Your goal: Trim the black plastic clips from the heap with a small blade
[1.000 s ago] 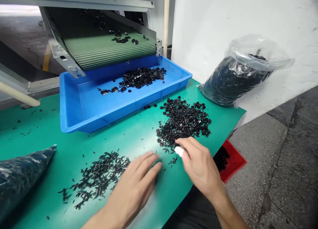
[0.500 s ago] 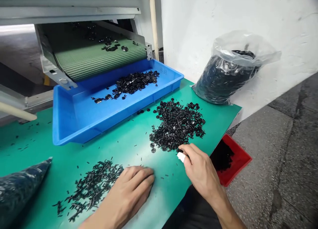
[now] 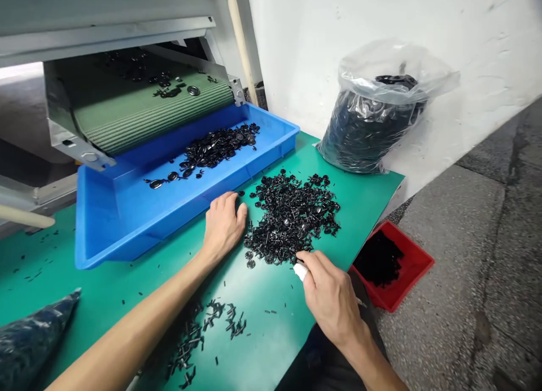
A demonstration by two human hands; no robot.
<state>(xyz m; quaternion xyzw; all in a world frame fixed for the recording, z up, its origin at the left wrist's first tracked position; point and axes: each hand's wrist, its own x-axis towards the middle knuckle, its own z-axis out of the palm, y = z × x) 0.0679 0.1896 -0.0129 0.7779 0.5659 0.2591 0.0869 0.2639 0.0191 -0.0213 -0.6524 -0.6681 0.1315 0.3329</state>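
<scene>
My left hand (image 3: 223, 222) lies back-up on the green table (image 3: 271, 312), beside the front wall of the blue tray (image 3: 169, 227) and left of a pile of small black parts (image 3: 292, 210). Its fingers curl down near a round black piece, and what they hold, if anything, is hidden. At the pile's front edge, my right hand (image 3: 330, 289) has its thumb and forefinger brought together, the thumb in a white wrap. Something dark shows at those fingertips, too small to name. Thin black pieces (image 3: 190, 337) are scattered below my left forearm.
A green conveyor belt (image 3: 148, 108) carrying black parts ends over the blue tray, which holds more parts. A filled clear bag (image 3: 368, 120) leans on the wall. Another bag (image 3: 34, 340) lies at left. A red bin (image 3: 412, 266) is below the table's right edge.
My left hand has moved forward from the thin black pieces to the blue tray's edge. Those pieces now lie farther right and spread differently. My right hand stays at the pile; the view has shifted slightly.
</scene>
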